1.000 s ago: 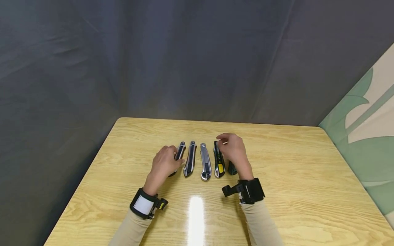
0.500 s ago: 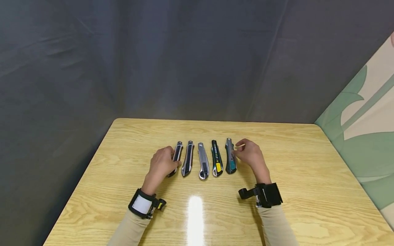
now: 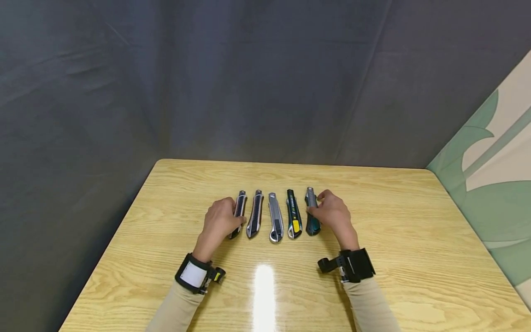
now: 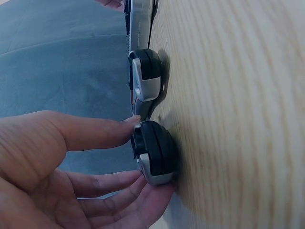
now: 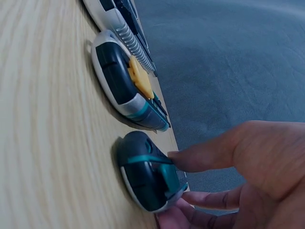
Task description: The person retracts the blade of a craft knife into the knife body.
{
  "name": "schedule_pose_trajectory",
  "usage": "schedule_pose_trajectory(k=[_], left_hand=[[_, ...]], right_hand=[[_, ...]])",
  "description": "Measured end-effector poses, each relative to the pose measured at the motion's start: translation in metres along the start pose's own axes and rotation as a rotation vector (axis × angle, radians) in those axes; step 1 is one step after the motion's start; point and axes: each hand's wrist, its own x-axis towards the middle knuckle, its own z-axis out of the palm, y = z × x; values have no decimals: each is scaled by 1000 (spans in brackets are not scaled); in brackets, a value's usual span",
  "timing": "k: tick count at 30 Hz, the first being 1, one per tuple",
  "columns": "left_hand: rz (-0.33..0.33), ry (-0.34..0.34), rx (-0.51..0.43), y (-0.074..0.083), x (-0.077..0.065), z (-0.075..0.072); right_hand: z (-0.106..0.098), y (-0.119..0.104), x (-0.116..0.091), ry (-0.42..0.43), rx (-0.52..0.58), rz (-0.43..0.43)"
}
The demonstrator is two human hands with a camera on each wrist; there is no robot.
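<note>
Several utility knives lie side by side in a row on the wooden table. My left hand (image 3: pixel 221 218) pinches the leftmost one, a black and silver utility knife (image 4: pixel 157 150), thumb on one side and fingers on the other. At the row's right end, my right hand (image 3: pixel 333 213) holds a grey and teal utility knife (image 5: pixel 145 174) between thumb and fingers. Between the hands lie a second black and silver utility knife (image 3: pixel 255 216), an all-silver utility knife (image 3: pixel 275 220) and a dark green one with a yellow slider (image 3: pixel 294 214).
The light wooden table (image 3: pixel 394 221) spreads around the row, its far edge against a dark grey curtain (image 3: pixel 265 83). A green and beige patterned cloth (image 3: pixel 498 184) hangs at the right. Glare (image 3: pixel 264 295) shows on the near tabletop.
My right hand has moved right, from over the yellow-slider knife to past the teal one, then back left onto it, taking hold. My left hand has stayed at the leftmost knife.
</note>
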Motion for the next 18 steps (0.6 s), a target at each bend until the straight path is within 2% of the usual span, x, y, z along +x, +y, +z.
schedule_pose_trajectory(k=[8, 11, 15, 18], left_hand=[[8, 12, 26, -3, 0, -3], [17, 37, 50, -6, 0, -5], [62, 95, 42, -12, 4, -11], [132, 103, -2, -18, 9, -17]], right_hand=[[0, -5, 0, 0, -17, -5], [-4, -4, -2, 4, 0, -13], [-13, 1, -3, 109, 73, -91], [-18, 9, -3, 217, 151, -174]])
